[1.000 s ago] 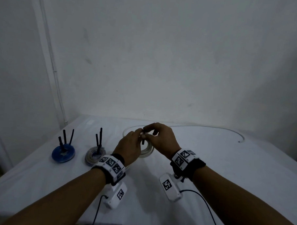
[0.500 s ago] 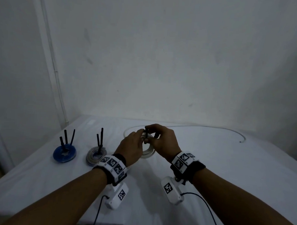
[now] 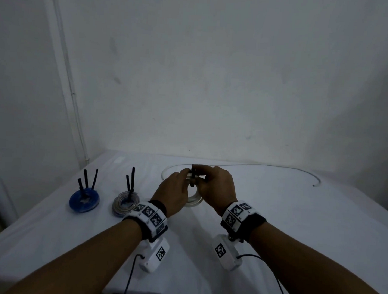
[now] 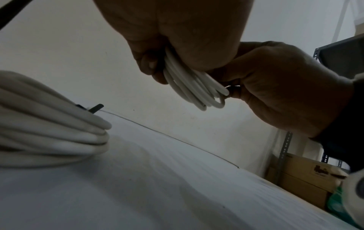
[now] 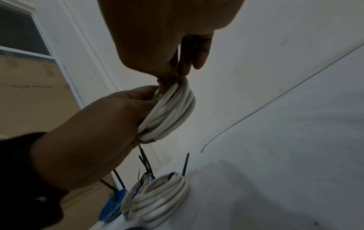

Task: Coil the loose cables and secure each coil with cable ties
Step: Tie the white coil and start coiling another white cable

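Observation:
My left hand grips a small white cable coil held above the table, its fingers curled round the bundle. My right hand meets it from the right. Its thumb and fingertips pinch a black cable tie at the top of the coil. Much of the tie is hidden by the fingers. A loose white cable arcs along the back of the table.
A tied white coil lies on the white table just under my hands, also in the right wrist view. Left of it sit a grey coil and a blue coil, with black tie tails upright.
Both hands stay on the small coil and have drawn slightly closer together. My right fingers have shifted over the black tie at its top.

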